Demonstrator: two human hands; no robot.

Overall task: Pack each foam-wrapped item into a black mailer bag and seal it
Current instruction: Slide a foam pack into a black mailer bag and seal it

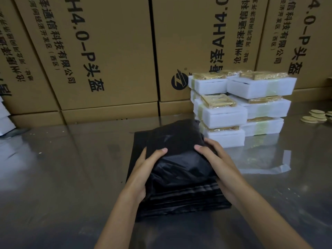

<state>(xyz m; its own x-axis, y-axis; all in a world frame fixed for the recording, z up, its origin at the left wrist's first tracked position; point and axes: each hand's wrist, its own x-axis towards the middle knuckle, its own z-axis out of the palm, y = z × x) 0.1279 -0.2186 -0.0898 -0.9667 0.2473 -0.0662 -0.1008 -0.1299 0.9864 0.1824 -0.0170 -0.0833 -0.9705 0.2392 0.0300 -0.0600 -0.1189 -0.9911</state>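
Currently I am holding a filled black mailer bag (pixel 181 159) at the lower centre of the frame, with my left hand (pixel 143 169) curled round its left edge, thumb on top, and my right hand (pixel 215 162) curled round its right edge, thumb likewise pressing down on the film. The bag is sitting on a stack of flat empty mailer bags (pixel 183 200), which is lying on the reflective steel table (pixel 71 168). I cannot see inside the bag; from its blocky bulge I am judging that one foam-wrapped item is already in it. The film is looking thin, glossy and slack, so I am expecting it to slide against the foam and wrinkle freely; the load is probably light and rigid in outline but soft on its faces. Gripping at the two side edges, where the block backs the film, should be giving the firmest hold, while pinching loose film alone would likely let the contents shift. Whether the mouth is sealed, I cannot tell. To the right of centre, the pile of foam-wrapped items (pixel 239 105) is standing in several layers, each white foam slab carrying a gold-coloured packet (pixel 218 100) under clear wrap. A clear plastic sheet (pixel 265 168) is lying at the right, and round tan discs (pixel 316 115) are resting at the far right edge. Printed cardboard cartons (pixel 107 51) are filling the upper frame.
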